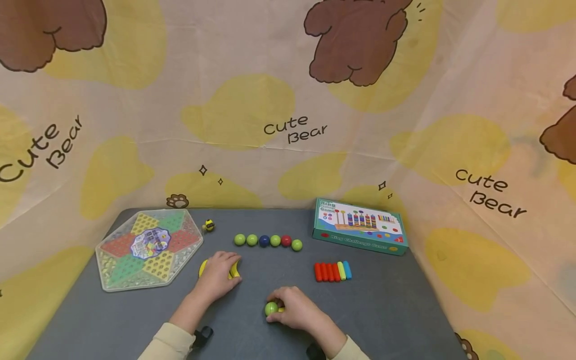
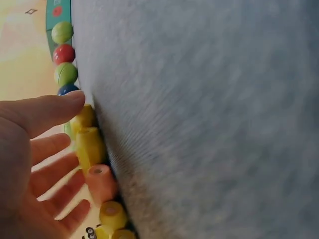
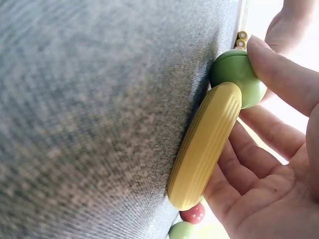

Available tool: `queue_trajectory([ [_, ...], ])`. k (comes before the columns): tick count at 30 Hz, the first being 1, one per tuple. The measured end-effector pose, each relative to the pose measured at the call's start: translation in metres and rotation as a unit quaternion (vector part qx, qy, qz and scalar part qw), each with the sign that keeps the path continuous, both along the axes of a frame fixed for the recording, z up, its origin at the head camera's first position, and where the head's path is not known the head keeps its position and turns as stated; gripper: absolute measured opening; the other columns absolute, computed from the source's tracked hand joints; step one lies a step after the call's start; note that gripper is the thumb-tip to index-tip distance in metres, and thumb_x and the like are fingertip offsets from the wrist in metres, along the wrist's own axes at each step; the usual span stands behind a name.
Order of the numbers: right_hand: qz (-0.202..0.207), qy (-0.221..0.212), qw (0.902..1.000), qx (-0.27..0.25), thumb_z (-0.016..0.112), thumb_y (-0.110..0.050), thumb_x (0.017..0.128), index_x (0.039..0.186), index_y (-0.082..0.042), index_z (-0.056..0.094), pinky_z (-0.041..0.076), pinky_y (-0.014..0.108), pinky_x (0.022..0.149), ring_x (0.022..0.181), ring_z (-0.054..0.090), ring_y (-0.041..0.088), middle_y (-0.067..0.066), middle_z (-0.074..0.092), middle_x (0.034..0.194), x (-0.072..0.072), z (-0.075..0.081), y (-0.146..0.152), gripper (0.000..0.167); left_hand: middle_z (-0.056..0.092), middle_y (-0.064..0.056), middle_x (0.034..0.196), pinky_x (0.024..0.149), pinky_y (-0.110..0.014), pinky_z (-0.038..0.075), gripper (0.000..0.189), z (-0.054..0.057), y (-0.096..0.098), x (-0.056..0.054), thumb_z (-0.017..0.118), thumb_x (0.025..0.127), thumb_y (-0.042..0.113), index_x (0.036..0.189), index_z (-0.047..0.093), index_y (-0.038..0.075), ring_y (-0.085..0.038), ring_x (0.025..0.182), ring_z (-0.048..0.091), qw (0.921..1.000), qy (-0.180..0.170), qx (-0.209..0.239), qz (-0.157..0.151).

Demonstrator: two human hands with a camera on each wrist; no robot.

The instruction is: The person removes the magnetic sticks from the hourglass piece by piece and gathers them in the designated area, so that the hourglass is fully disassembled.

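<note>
My right hand [image 1: 297, 310] pinches a green ball [image 1: 271, 309] between thumb and fingers near the front of the table. Beside that ball in the right wrist view lies a ridged yellow stick [image 3: 204, 149], in front of my palm. My left hand [image 1: 219, 274] lies over a group of yellow pieces [image 1: 235, 270], partly hiding them. In the left wrist view its fingers spread loosely beside yellow cylinders [image 2: 91, 148] and an orange cylinder [image 2: 102, 183]; whether they touch is unclear. Behind both hands runs a row of green, blue and red balls [image 1: 264, 241].
A hexagonal board with star-pattern cells [image 1: 150, 250] lies at the left, with a small bee figure [image 1: 208, 225] beside it. A green Ring Challenge Game box [image 1: 360, 226] is at the back right. Red, yellow and blue sticks [image 1: 331, 272] lie side by side in front of it.
</note>
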State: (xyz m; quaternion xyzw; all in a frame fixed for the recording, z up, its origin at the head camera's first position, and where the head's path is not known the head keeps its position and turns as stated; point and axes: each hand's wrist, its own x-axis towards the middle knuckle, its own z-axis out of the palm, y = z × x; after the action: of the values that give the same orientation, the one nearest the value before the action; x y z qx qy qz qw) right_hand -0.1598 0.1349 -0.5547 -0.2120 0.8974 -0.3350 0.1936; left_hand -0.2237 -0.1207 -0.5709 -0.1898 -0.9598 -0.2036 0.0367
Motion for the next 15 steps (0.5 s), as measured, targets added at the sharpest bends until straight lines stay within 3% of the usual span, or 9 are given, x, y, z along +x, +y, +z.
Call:
queue_trajectory([
  [6,-0.009,0.007,0.9999,-0.003,0.085,-0.025,0.082,0.106,-0.015,0.076,0.049,0.02,0.068,0.073,0.054,0.0,-0.012,0.064,0.085,-0.002,0.0,-0.001,0.028,0.064,-0.015,0.131,0.102,-0.06,0.041,0.058,0.002,-0.003,0.002,0.085,0.079,0.027,0.129,0.066,0.005,-0.039,0.124,0.053,0.9999,0.002,0.01,0.007],
  [11,-0.034,0.024,0.9991,-0.003,0.085,-0.027,0.082,0.105,-0.011,0.075,0.047,0.02,0.063,0.068,0.053,0.001,-0.011,0.062,0.079,-0.004,0.004,-0.001,0.03,0.063,-0.016,0.133,0.107,-0.06,0.04,0.057,0.013,0.009,0.013,0.081,0.085,0.024,0.135,0.061,0.004,-0.04,0.128,0.052,0.9939,-0.044,0.096,0.033],
  [15,-0.066,0.036,0.9971,-0.014,0.083,-0.025,0.084,0.105,-0.01,0.075,0.046,0.022,0.06,0.064,0.052,0.004,-0.009,0.061,0.076,-0.009,0.007,0.002,0.028,0.07,-0.012,0.119,0.099,-0.051,0.049,0.05,0.021,0.022,0.026,0.079,0.087,0.018,0.132,0.063,0.004,-0.031,0.115,0.062,0.9831,-0.081,0.155,0.054],
])
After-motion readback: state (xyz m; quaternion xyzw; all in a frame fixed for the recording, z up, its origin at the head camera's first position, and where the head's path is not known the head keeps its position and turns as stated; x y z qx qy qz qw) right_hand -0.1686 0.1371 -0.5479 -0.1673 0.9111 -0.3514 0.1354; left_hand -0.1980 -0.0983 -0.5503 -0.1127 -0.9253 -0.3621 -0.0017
